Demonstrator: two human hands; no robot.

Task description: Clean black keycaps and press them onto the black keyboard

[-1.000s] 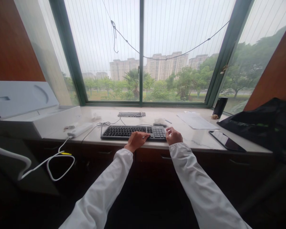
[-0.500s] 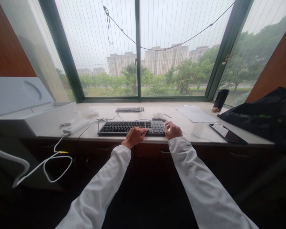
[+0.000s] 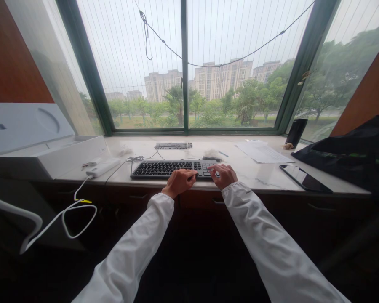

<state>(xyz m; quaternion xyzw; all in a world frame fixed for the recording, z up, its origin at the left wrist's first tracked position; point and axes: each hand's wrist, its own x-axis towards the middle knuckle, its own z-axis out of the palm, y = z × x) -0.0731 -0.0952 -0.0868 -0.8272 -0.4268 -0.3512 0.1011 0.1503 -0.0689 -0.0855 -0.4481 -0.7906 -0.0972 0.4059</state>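
Note:
A dark keyboard point(image 3: 159, 168) lies lengthwise along the front of the white marbled counter. My left hand point(image 3: 180, 182) is at the keyboard's front edge, right of its middle, with fingers curled in and thumb side by the keys. Whatever those fingers hold, if anything, is hidden. Over the number pad at the right end is my right hand point(image 3: 224, 175), its thumb and forefinger reaching onto the keys and slightly apart. Behind the keyboard sits a narrow group of dark keys in rows point(image 3: 173, 145). Near its back right corner lies a small dark item point(image 3: 212, 159) with greyish fuzz.
On the left stand an open white box point(image 3: 66, 158) and a white power strip point(image 3: 102, 167) whose cord hangs off the edge. To the right are paper sheets point(image 3: 262, 152), a phone point(image 3: 305, 178), a black cylinder point(image 3: 296, 132) and a black bag point(image 3: 350, 151). A window backs the counter.
My right hand has moved left from beside the keyboard's right end onto the number pad, its fingers stretching out more. My left hand stays by the front edge. The view has shifted slightly.

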